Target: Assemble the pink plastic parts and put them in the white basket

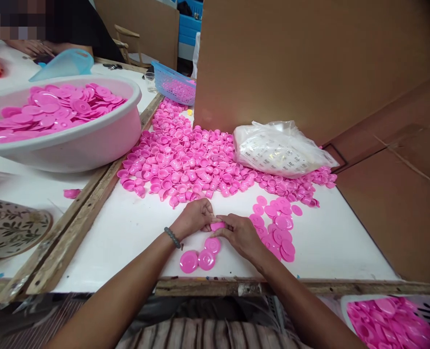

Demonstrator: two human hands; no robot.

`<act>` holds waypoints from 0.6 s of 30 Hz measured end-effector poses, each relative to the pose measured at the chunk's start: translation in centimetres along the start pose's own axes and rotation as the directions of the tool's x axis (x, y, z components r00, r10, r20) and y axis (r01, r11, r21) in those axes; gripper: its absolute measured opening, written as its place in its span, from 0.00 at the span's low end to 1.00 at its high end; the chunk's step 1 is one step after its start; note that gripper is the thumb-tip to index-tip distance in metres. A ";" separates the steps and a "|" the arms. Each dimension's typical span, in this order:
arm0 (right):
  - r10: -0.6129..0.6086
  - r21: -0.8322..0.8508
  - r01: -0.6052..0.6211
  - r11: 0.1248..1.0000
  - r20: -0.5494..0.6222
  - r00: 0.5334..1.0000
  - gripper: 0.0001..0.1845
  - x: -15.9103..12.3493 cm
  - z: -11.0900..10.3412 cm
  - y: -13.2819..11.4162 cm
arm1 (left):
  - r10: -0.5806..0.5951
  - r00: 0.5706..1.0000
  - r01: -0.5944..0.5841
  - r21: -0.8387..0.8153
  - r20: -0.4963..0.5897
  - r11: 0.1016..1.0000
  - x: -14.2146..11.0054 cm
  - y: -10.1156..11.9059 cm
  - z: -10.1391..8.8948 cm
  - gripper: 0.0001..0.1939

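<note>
Pink piece in right hand: mostly covered by fingers, shape unclear. Left hand: fingertips curled out of sight, can't tell if it grips anything. Tub and mug cut off at left edge. White bin clipped by bottom edge. Blue basket partly behind cardboard. Plastic bag: print too small to read.

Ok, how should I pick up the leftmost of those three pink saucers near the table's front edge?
Probably by the near rim, coming from your own side: the leftmost saucer seems to lie flat and looks thin, so its edge is the likeliest hold. A strip of bare table runs in front, while the middle saucer crowds its right.
</note>
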State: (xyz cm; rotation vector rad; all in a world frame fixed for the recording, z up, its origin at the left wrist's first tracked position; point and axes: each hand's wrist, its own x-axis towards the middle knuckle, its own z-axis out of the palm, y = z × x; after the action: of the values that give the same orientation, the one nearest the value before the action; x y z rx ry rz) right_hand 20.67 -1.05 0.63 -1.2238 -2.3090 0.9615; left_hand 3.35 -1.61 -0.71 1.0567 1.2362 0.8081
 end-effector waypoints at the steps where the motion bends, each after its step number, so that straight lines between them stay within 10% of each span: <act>1: 0.010 0.014 -0.009 1.000 -0.017 1.000 0.13 0.0 0.2 0.0 | -0.004 1.000 0.004 0.011 0.006 1.000 0.0 0.0 0.0 0.16; 10: 0.004 0.009 -0.003 1.000 -0.135 0.991 0.10 -1.1 1.1 -2.1 | 0.249 0.968 -0.251 0.167 0.032 0.953 -1.1 1.1 -0.8 0.14; 18: -0.053 -0.505 -0.081 0.859 -0.246 0.968 0.10 -3.3 -3.7 2.2 | 0.088 0.930 -0.181 0.238 0.356 0.954 -1.7 1.5 -0.7 0.15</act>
State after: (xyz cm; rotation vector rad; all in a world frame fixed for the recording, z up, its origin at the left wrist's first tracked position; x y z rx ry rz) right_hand 25.98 -1.47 1.69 -1.4595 -2.4183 0.1578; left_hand 2.49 -2.59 1.29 1.4496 0.9968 0.5368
